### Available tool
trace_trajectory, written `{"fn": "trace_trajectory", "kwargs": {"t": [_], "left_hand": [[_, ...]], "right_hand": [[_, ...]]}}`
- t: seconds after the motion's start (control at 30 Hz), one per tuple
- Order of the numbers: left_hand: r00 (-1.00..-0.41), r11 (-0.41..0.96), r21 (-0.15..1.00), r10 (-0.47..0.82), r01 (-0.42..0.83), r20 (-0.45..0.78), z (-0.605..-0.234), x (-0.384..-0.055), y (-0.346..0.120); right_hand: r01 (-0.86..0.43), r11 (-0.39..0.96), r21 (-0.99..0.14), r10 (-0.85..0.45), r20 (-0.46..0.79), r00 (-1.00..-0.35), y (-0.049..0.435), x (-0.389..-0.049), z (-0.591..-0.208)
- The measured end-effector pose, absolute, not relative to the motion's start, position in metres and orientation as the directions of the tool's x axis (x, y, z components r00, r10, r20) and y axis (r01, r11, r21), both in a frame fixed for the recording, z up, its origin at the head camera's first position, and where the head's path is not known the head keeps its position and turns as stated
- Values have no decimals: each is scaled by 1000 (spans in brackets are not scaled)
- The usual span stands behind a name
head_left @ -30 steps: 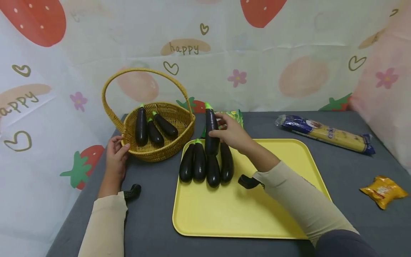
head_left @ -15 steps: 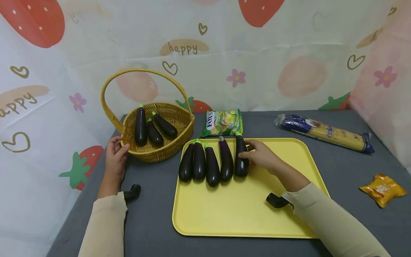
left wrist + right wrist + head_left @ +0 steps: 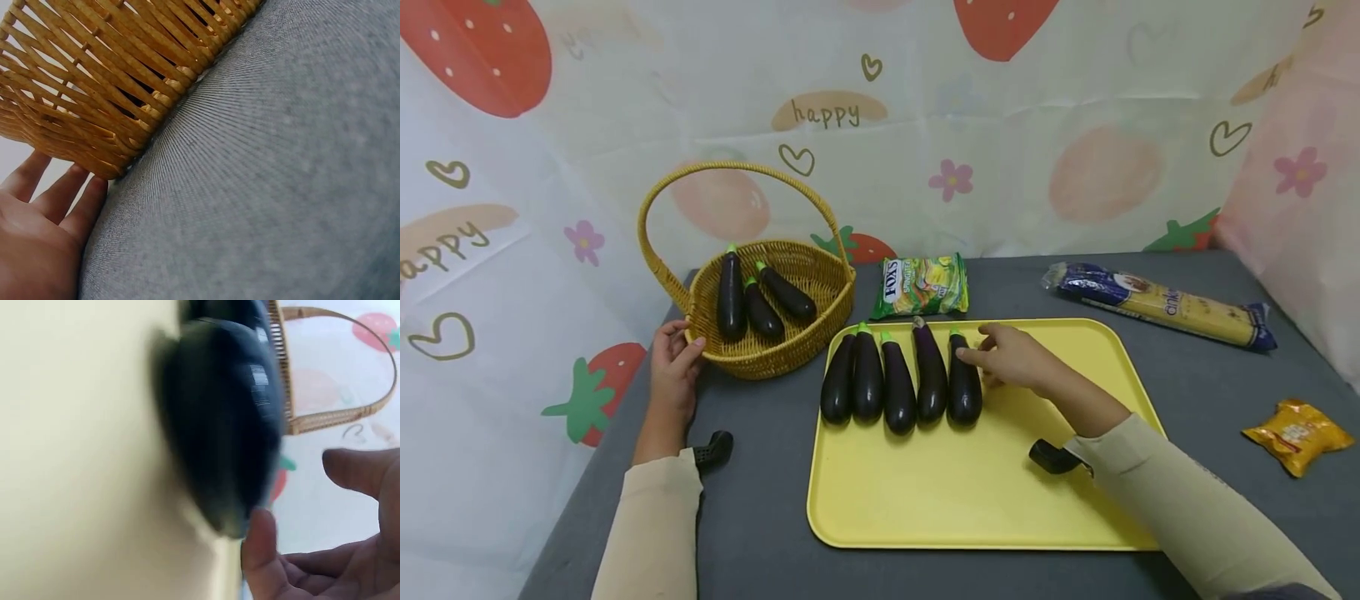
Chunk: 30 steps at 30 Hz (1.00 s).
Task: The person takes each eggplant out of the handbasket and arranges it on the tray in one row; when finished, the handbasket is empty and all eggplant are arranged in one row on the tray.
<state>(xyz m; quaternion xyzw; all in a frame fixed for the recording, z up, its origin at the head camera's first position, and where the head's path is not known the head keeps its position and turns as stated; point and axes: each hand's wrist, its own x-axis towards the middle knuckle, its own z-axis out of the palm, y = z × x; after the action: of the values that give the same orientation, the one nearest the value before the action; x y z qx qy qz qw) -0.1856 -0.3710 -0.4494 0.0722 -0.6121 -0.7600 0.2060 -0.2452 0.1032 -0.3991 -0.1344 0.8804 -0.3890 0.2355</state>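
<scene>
In the head view my left hand (image 3: 673,367) rests against the left side of a wicker basket (image 3: 767,362) with a tall handle. The left wrist view shows its extended fingers (image 3: 65,190) touching the weave; some fingertips are hidden. Three eggplants, one of them a dark upright one (image 3: 732,296), lie in the basket. My right hand (image 3: 1018,358) is at the stem end of the rightmost eggplant (image 3: 965,392) in the row on a yellow tray (image 3: 925,492). In the right wrist view its thumb and fingers are spread apart, one fingertip close to that eggplant (image 3: 222,419).
Several other eggplants (image 3: 898,387) lie side by side along the tray's upper left. Behind the tray is a green FOX'S candy bag (image 3: 922,286). A pack of pasta (image 3: 1165,307) and an orange snack packet (image 3: 1297,437) lie at the right on the grey table (image 3: 760,508).
My right hand has carried an eggplant rightward, set it down at the right end of the row and let go. My left hand stays at the basket.
</scene>
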Motion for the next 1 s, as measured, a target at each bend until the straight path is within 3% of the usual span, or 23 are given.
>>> {"fn": "trace_trajectory", "kwargs": {"t": [0.2,0.37,0.47,0.63,0.83,1.0], "left_hand": [[-906,-172,958,-398,229,145,-451,-187,-368],[-892,-176,950,-422,258,164,-449,-185,-368],[-890,-183,943,-418,277,180,-449,-186,-367],[-908,-201,944,-383,262,171,-451,-189,-364],[-878,-196,937,-445,289,178,-451,-187,-368],[-893,-189,946,-418,264,166,-450,-188,-368]], "right_hand": [[-226,649,-726,-457,-136,-879,41,-265,-369],[-438,606,-664,-599,-19,-800,-52,-282,-352],[-501,606,-618,-633,7,-774,-99,-295,-351],[-467,702,-538,-590,-70,-805,-143,-309,-365],[-469,806,-361,-555,-182,-812,-178,-319,-376],[-377,859,-346,-488,-330,-808,-189,-324,-380]]}}
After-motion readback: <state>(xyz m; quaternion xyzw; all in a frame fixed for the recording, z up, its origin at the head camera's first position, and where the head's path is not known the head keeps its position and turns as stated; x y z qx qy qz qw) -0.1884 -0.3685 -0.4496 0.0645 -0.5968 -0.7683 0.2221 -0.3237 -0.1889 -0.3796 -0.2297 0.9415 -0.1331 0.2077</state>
